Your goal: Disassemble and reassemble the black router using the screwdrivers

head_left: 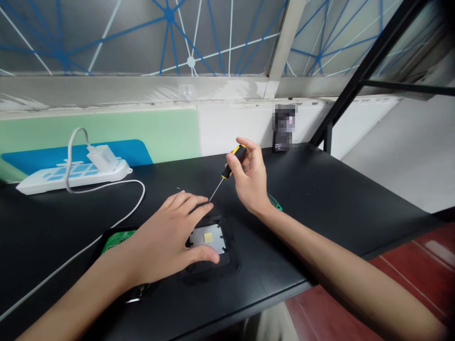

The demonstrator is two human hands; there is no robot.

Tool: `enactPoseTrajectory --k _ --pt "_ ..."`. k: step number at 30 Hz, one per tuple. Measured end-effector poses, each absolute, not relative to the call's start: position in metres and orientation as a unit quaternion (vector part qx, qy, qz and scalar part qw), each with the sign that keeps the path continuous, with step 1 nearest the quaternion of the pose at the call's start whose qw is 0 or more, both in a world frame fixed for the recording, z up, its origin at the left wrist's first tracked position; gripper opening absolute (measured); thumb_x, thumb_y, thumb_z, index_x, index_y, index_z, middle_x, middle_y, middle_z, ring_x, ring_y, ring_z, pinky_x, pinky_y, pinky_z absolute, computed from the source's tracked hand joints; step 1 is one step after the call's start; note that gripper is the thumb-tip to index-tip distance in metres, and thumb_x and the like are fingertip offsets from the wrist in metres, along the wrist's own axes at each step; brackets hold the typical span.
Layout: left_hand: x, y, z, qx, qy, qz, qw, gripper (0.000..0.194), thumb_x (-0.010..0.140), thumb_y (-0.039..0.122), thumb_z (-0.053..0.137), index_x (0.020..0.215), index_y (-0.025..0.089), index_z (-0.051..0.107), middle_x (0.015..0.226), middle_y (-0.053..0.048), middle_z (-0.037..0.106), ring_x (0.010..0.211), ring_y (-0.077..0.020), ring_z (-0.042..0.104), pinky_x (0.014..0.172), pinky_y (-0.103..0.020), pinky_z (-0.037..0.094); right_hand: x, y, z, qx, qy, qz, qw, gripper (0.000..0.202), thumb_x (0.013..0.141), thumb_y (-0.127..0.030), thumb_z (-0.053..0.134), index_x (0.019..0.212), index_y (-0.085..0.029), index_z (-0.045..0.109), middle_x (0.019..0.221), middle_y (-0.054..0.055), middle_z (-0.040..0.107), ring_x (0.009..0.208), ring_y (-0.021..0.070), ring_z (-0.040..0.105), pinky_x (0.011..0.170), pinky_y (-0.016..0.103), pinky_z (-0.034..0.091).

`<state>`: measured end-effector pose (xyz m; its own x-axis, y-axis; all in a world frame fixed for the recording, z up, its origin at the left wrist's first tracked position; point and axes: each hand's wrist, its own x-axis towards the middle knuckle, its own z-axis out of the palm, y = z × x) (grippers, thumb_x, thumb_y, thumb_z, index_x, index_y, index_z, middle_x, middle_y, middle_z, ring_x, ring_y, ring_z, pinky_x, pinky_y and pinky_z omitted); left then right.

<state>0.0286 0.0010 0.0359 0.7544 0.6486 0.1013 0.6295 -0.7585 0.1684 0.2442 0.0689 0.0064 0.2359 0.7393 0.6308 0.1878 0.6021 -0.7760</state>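
My right hand (250, 177) grips a small screwdriver (229, 166) with a black and yellow handle; its thin shaft slants down to the left, and the tip meets the far edge of a black device (213, 258) lying flat on the black table (337, 199). My left hand (170, 237) rests palm down on that device, fingers spread over its left side and thumb along its near edge. A grey metal plate (208, 237) with a small yellow square shows inside the device's opening.
A green circuit board (115, 239) lies under my left wrist. A white power strip (71, 173) with a plugged charger sits at the back left, its white cable (131, 208) curving across the table. A dark box (283, 128) stands by the wall. The table edge runs along the front right.
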Motion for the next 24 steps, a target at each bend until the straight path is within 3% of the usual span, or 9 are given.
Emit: enactPoseTrajectory --k 13,20,24 --pt "0.042 0.008 0.030 0.937 0.338 0.055 0.071 0.091 0.089 0.082 0.052 0.145 0.011 0.054 0.146 -0.018 0.056 0.140 -0.0431 0.043 0.118 -0.064 0.031 0.249 0.068 0.015 -0.425 -0.588 0.166 0.668 0.037 0.098 -0.037 0.055 0.132 -0.027 0.045 0.120 0.008 0.060 0.095 0.0197 0.066 0.080 0.036 0.061" --pt "0.040 0.007 0.032 0.930 0.354 0.052 0.085 0.085 0.088 0.079 0.056 0.146 0.017 0.054 0.148 -0.014 0.055 0.143 -0.0424 0.040 0.120 -0.065 0.029 0.259 0.073 0.020 -0.447 -0.600 0.132 0.650 0.040 0.101 -0.038 0.049 0.137 -0.026 0.039 0.106 0.007 0.057 0.082 0.0173 0.065 0.078 0.036 0.061" --pt "0.035 0.006 0.037 0.927 0.363 0.051 0.086 0.083 0.085 0.079 0.062 0.143 0.020 0.057 0.145 -0.011 0.057 0.141 -0.0391 0.044 0.123 -0.062 0.024 0.267 0.076 0.022 -0.477 -0.614 0.141 0.613 0.046 0.097 -0.035 0.055 0.140 -0.023 0.040 0.103 0.005 0.061 0.073 0.0151 0.063 0.072 0.033 0.057"
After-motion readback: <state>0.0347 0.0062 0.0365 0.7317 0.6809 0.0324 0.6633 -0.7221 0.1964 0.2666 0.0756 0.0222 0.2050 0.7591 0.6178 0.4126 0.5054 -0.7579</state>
